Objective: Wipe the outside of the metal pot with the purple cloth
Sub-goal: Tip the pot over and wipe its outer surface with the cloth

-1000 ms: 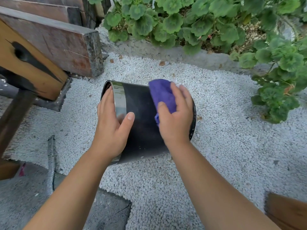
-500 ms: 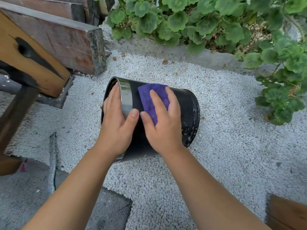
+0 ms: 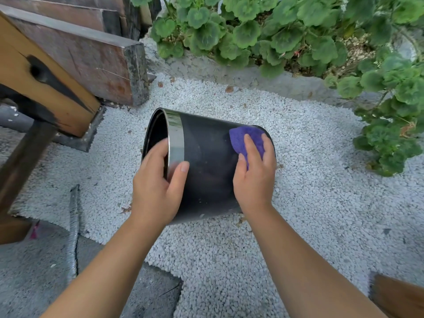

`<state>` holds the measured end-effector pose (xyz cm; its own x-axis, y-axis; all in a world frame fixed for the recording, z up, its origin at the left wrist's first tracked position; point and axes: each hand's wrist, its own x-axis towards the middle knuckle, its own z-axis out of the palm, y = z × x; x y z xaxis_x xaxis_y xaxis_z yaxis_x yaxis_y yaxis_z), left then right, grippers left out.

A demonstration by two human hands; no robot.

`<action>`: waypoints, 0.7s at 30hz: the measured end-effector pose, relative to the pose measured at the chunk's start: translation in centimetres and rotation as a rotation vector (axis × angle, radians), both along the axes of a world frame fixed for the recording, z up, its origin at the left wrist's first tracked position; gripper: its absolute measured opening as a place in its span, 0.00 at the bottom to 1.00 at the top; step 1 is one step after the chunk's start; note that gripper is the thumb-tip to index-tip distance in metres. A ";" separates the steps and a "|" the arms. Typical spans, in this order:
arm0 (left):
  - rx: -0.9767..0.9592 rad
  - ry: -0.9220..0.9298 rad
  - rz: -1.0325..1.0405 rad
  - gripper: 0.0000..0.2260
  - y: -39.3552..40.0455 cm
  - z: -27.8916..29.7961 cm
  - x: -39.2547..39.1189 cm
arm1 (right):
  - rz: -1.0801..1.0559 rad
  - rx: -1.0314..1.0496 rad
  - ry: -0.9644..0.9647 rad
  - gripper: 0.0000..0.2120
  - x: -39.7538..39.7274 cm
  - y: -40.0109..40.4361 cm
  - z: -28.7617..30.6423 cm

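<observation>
Gravel point(image 3: 298, 180), right hand point(image 3: 254, 180) flat on purple cloth point(image 3: 241, 138)

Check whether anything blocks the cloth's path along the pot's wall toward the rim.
Nothing visible does. The right hand presses the cloth on the pot near its base end. Bare black wall runs from there to the left hand, which grips the rim at the open end.

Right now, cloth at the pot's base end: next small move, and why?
Probably slide the right hand and purple cloth along the metal pot's black wall toward the shiny rim band. The cloth is pressed at the base end, the wall between the hands lies uncovered, and the left hand grips the rim to steady it.
</observation>
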<state>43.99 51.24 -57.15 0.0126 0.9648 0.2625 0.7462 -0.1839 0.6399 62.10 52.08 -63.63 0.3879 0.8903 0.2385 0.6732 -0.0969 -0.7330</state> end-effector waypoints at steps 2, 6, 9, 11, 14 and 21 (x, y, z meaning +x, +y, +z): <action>-0.063 0.022 -0.016 0.26 -1.9 -1.0 -0.2 | -0.016 -0.024 0.019 0.19 0.3 0.2 -0.1; -0.102 -0.068 -0.038 0.26 -2.2 -1.4 -0.3 | -0.031 -0.097 0.103 0.20 1.1 1.1 0.3; -0.132 -0.144 -0.024 0.26 -1.1 -0.8 0.4 | -0.113 -0.117 0.261 0.19 1.3 1.8 1.4; -0.129 -0.154 -0.028 0.25 -0.5 0.1 0.6 | -0.124 -0.069 0.345 0.19 0.5 1.9 2.6; -0.149 -0.110 -0.072 0.24 1.1 0.8 0.6 | 0.000 0.046 0.324 0.19 -2.3 1.4 4.5; -0.219 0.034 -0.164 0.37 1.2 0.4 0.6 | 0.281 0.085 0.194 0.21 -5.8 0.0 4.3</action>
<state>44.63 52.48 -56.75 0.1788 0.9829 0.0451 0.7392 -0.1645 0.6531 56.32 52.11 -59.31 0.1761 0.9488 0.2622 0.5124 0.1391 -0.8474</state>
